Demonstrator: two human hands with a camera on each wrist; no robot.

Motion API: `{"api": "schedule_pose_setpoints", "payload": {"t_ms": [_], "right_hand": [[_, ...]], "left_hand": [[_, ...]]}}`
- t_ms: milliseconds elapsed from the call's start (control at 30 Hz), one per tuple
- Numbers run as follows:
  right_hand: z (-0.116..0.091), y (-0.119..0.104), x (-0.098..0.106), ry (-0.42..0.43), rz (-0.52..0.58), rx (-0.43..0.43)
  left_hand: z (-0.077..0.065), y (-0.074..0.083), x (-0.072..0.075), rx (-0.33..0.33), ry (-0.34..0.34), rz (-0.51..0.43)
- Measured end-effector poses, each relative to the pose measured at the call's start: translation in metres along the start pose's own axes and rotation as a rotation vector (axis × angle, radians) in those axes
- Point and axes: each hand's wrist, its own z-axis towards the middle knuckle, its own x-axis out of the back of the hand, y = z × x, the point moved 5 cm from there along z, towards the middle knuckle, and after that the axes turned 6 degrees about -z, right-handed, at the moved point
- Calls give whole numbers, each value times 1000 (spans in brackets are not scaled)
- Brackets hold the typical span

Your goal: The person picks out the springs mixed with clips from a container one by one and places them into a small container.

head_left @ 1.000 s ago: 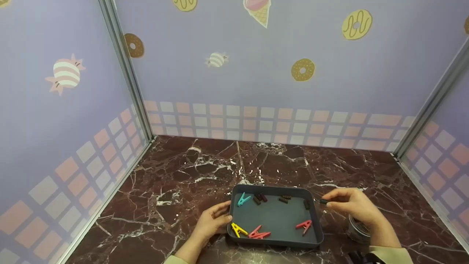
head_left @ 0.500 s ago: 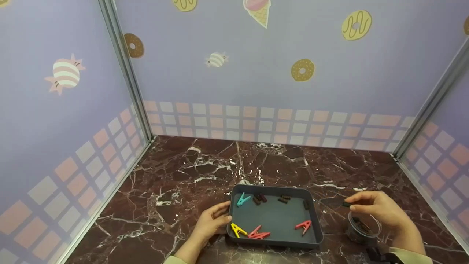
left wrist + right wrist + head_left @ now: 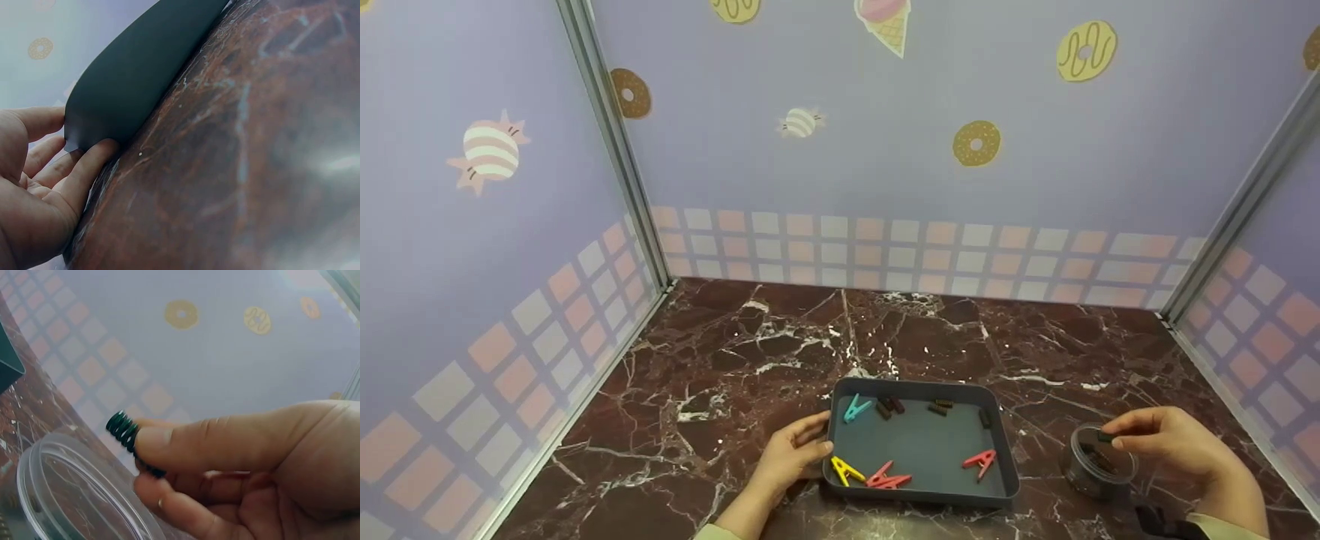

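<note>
In my head view, the person's right hand [image 3: 1177,444] pinches a dark green coil spring [image 3: 1105,436] over the far right side of a clear round tub [image 3: 1089,484], where more dark springs [image 3: 1099,457] lie. The left hand [image 3: 789,456], well apart from the right, rests its extended fingers against the left wall of a gray rectangular tray [image 3: 922,450] on a dark red marbled desk [image 3: 765,352]. Inside, I see a turquoise clip [image 3: 856,409] at far left, a yellow clip [image 3: 846,471] at near left, red clips toward the near side and dark coils [image 3: 937,410] along the far side. My left wrist view shows fingertips touching the tray's outer wall, low near the desk. In my right wrist view, thumb and fingertips clamp the spring, its coils jutting past the thumb, with the tub's clear rim below and the patterned lilac wall [image 3: 225,365] behind.
</note>
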Motion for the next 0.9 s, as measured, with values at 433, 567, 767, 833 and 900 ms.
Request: {"api": "schedule_pose_setpoints", "payload": {"t_ms": [433,567,767,833,900], "right_hand": [[4,2,-4,19,-120,-89],[5,1,-4,24,-180,-77],[7,1,-5,39,-177,-86],[7,1,-6,42,-155,-93],[8,0,-6,43,-153,-86]], "left_hand": [[0,0,0,-5,-1,-14],[0,0,0,3,2,-12],[0,1,0,7,13,37],[1,1,1,12,16,49],[1,1,1,13,17,59]]}}
